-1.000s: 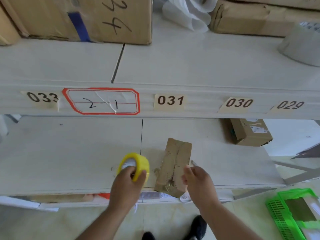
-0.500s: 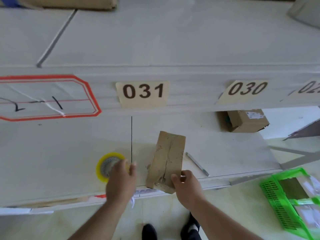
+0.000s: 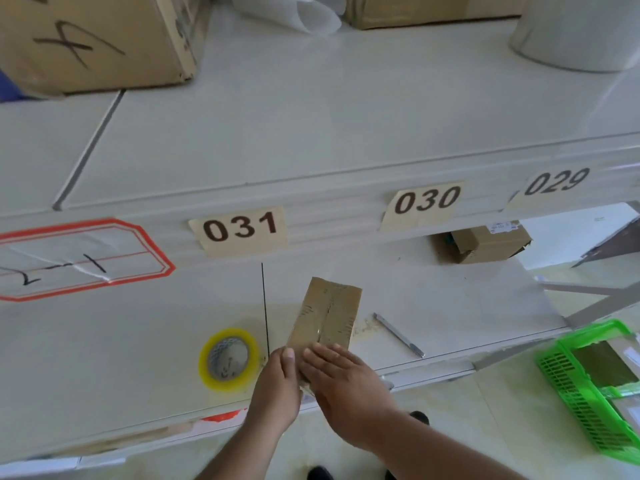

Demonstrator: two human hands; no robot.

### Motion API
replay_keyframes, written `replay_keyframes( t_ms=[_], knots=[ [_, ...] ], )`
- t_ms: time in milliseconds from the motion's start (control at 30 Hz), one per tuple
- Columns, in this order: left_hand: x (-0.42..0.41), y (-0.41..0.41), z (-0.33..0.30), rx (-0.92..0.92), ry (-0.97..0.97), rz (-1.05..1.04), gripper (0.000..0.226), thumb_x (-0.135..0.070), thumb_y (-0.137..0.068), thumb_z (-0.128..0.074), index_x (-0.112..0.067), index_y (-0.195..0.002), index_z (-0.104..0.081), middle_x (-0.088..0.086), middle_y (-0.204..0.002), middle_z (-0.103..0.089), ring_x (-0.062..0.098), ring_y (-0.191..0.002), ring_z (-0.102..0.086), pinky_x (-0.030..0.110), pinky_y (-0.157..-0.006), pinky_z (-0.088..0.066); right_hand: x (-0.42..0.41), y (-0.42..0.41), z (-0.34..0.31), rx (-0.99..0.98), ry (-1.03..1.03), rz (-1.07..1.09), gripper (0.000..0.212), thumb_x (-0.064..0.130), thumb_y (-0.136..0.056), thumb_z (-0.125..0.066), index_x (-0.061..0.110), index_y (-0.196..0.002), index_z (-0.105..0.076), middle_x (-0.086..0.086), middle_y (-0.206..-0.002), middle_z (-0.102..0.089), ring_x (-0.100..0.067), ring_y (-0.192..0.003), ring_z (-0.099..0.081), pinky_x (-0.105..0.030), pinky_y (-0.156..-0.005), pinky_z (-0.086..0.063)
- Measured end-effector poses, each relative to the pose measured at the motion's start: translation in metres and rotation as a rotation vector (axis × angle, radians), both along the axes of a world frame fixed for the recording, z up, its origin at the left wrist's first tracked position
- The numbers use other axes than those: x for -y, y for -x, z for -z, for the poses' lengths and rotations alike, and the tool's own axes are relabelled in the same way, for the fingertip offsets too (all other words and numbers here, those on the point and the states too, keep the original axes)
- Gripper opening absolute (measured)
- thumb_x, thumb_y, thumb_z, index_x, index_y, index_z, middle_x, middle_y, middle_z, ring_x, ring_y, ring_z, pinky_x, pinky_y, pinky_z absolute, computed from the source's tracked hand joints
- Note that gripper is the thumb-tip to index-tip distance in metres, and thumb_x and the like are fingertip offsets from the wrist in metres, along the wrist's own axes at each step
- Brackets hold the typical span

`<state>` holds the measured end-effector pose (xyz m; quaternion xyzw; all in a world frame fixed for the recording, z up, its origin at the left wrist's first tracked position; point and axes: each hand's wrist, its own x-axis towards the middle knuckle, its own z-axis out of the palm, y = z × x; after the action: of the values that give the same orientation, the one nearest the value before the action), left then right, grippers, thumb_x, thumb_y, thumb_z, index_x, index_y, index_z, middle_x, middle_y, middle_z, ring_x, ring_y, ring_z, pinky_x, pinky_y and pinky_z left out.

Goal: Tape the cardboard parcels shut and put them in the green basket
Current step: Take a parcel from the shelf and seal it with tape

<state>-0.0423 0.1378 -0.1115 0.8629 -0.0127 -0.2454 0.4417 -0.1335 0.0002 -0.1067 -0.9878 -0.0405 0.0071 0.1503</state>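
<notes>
Your white shelf (image 3: 433,317) fills most of the view. The green basket (image 3: 575,393) sits low on your right, cut off by the frame. The cardboard parcel (image 3: 327,313) lies near the shelf's front edge, its near end hidden under your hands. Your right hand (image 3: 341,379) lies flat on top, fingers spread; your left hand (image 3: 277,382) touches its left side, grip unclear. The yellow tape roll (image 3: 228,359) lies just left.

- Beige paper label (image 3: 242,231) on the white shelf's front edge (image 3: 329,216) reads "031".
- Second beige label (image 3: 425,204) on that edge reads "030".
- Third beige label (image 3: 554,184) reads "029".
- Red-bordered white sticker (image 3: 79,259) bears handwritten "2-1".
</notes>
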Motion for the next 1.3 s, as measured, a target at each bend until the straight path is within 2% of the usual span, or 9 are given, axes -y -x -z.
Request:
replay_keyframes(
  t_ms=[200, 400, 500, 633, 733, 833, 1033, 1167, 1300],
  knots=[
    [-0.006, -0.002, 0.006, -0.039, -0.038, 0.091, 0.035, -0.061, -0.103, -0.030, -0.042, -0.117, -0.056, -0.014, -0.105, -0.069, 0.018, -0.089, -0.072, 0.046, -0.083, -0.060, 0.031, -0.031, 0.001, 0.001, 0.151, 0.203, 0.060, 0.051, -0.104, -0.035, 0.020, -0.151, -0.055, 0.003, -0.160, -0.048, -0.012, -0.153, -0.033, -0.041, -0.121, -0.017],
    [-0.003, -0.012, -0.001, 0.000, -0.111, 0.129, 0.029, -0.048, -0.108, -0.030, -0.034, -0.115, -0.054, -0.004, -0.095, -0.067, 0.020, -0.083, -0.068, 0.042, -0.081, -0.057, 0.061, -0.082, -0.019, -0.230, 0.208, 0.163, 0.068, 0.054, -0.108, -0.007, 0.023, -0.168, -0.002, 0.009, -0.174, 0.006, -0.012, -0.160, 0.013, -0.047, -0.129, 0.006],
    [-0.001, -0.010, 0.001, -0.007, -0.146, 0.140, 0.030, -0.049, -0.108, -0.029, -0.033, -0.116, -0.053, -0.003, -0.089, -0.064, 0.023, -0.079, -0.064, 0.037, -0.073, -0.053, 0.062, -0.094, -0.023, -0.251, 0.207, 0.221, 0.066, 0.051, -0.110, -0.010, 0.023, -0.168, -0.001, 0.005, -0.175, 0.000, -0.024, -0.160, -0.004, -0.046, -0.129, -0.008],
    [-0.002, -0.003, 0.007, -0.128, -0.108, 0.025, 0.037, -0.065, -0.100, -0.033, -0.036, -0.109, -0.055, -0.004, -0.085, -0.062, 0.036, -0.085, -0.071, 0.036, -0.069, -0.051, 0.075, -0.111, -0.030, -0.256, 0.046, 0.387, 0.055, 0.046, -0.111, -0.023, 0.024, -0.161, -0.028, 0.000, -0.148, -0.048, -0.027, -0.133, -0.047, -0.043, -0.106, -0.045],
    [-0.002, 0.004, 0.001, -0.198, -0.019, -0.178, 0.050, -0.067, -0.098, -0.042, -0.020, -0.093, -0.059, 0.004, -0.078, -0.065, 0.033, -0.069, -0.072, 0.037, -0.063, -0.059, 0.085, -0.114, -0.034, -0.285, -0.188, 0.557, 0.033, 0.039, -0.110, -0.032, 0.029, -0.115, -0.063, 0.003, -0.110, -0.066, -0.023, -0.103, -0.063, -0.038, -0.079, -0.055],
    [-0.001, 0.005, -0.006, -0.307, 0.153, -0.392, 0.040, -0.045, -0.105, -0.050, -0.007, -0.100, -0.062, 0.018, -0.093, -0.071, 0.037, -0.084, -0.075, 0.051, -0.067, -0.065, 0.086, -0.099, -0.048, -0.229, -0.364, 0.633, 0.032, 0.026, -0.103, -0.038, 0.031, -0.082, -0.061, 0.009, -0.079, -0.064, -0.017, -0.073, -0.061, -0.029, -0.055, -0.043],
    [0.014, -0.007, -0.010, -0.425, 0.449, -0.491, 0.029, -0.021, -0.108, -0.040, -0.014, -0.116, -0.067, 0.014, -0.116, -0.072, 0.033, -0.107, -0.071, 0.047, -0.078, -0.064, 0.060, -0.056, -0.087, 0.409, -0.115, 0.323, 0.013, 0.021, -0.095, -0.059, 0.022, -0.093, -0.072, 0.005, -0.091, -0.074, -0.022, -0.086, -0.067, -0.034, -0.067, -0.054],
    [0.007, 0.001, -0.009, -0.371, 0.290, -0.416, 0.019, -0.025, -0.089, -0.052, -0.022, -0.091, -0.070, 0.017, -0.112, -0.073, 0.031, -0.100, -0.067, 0.051, -0.095, -0.054, 0.021, -0.017, -0.054, 0.385, 0.020, -0.013, 0.025, 0.020, -0.088, -0.067, 0.020, -0.111, -0.074, 0.003, -0.120, -0.074, -0.021, -0.107, -0.068, -0.033, -0.083, -0.056],
    [0.013, 0.000, -0.049, -0.093, 0.313, -0.355, 0.040, -0.037, -0.105, -0.043, -0.017, -0.086, -0.071, 0.003, -0.081, -0.074, 0.022, -0.079, -0.068, 0.038, -0.077, -0.052, -0.008, 0.001, -0.042, 0.398, -0.043, -0.040, 0.030, 0.028, -0.088, -0.070, 0.025, -0.117, -0.076, 0.009, -0.132, -0.070, -0.013, -0.120, -0.062, -0.029, -0.097, -0.052]
  ],
)
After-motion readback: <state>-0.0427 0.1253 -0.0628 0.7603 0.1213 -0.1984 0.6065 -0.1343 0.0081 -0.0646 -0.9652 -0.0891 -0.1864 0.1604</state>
